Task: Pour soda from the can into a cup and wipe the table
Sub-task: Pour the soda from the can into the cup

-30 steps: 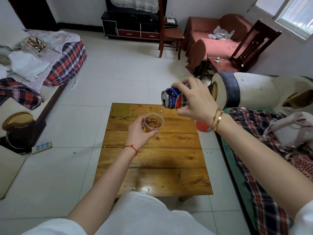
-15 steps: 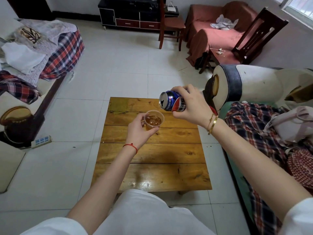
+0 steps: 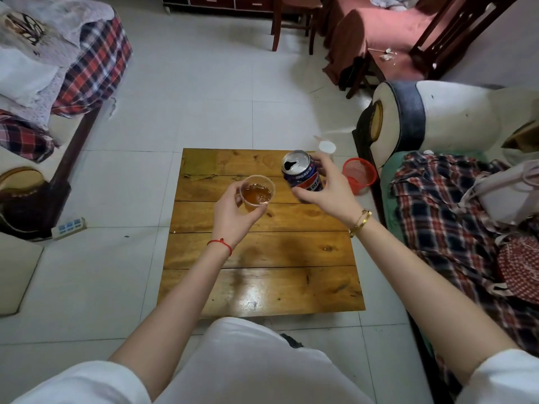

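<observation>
My left hand [image 3: 233, 211] holds a clear plastic cup [image 3: 258, 192] partly filled with amber soda, above the far half of the low wooden table [image 3: 262, 249]. To its right, my right hand [image 3: 326, 191] grips a blue, red and white soda can [image 3: 302, 172]. The can stands nearly upright with its open top facing me, a short gap from the cup. No liquid is flowing between them. A greenish patch [image 3: 199, 166] lies at the table's far left corner; I cannot tell if it is a cloth.
A red mesh basket [image 3: 358, 174] sits on the floor by the table's right side, with a white lid [image 3: 326, 147] beyond it. A sofa with plaid cloth [image 3: 455, 223] is on the right. A bed with clothes [image 3: 58, 68] is far left, a power strip [image 3: 68, 227] on the floor.
My right hand has tipped the can back from pouring to nearly upright and moved it right, away from the cup. The stream has stopped. The cup is fuller than before.
</observation>
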Tool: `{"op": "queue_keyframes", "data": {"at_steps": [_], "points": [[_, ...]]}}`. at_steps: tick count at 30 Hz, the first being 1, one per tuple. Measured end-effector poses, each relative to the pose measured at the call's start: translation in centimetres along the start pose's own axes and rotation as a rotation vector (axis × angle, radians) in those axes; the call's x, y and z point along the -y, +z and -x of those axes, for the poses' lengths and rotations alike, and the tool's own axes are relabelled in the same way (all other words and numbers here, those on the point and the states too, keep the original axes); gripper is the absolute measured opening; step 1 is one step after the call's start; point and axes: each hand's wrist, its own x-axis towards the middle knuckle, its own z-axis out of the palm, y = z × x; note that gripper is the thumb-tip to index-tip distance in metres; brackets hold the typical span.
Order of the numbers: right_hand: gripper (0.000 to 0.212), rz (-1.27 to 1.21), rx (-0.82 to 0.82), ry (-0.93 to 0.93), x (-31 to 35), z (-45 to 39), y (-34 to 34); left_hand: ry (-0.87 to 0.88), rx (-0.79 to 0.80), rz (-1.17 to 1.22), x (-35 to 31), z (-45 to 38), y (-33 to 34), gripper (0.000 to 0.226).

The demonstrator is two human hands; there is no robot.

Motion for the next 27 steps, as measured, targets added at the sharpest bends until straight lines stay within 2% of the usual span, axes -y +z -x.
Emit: {"op": "queue_keyframes", "data": {"at_steps": [5, 14, 23, 27], "points": [[0.066, -0.126, -0.036, 0.099, -3.4, 0.1, 1.9, -0.039, -0.004, -0.023, 2.6, -1.1, 0.1, 0.064], [0.068, -0.169, -0.052, 0.327, -9.8, 0.6, 6.7, -0.276, 0.043, -0.042, 10.1, -1.7, 0.9, 0.068], [0.063, -0.255, -0.040, 0.521, -16.2, 1.3, 11.9, -0.464, -0.048, -0.051, 18.3, -2.3, 3.5, 0.064], [0.063, -0.245, -0.053, 0.582, -19.7, 1.4, 13.9, -0.562, -0.036, -0.029, 22.5, -2.6, 5.6, 0.064]]}}
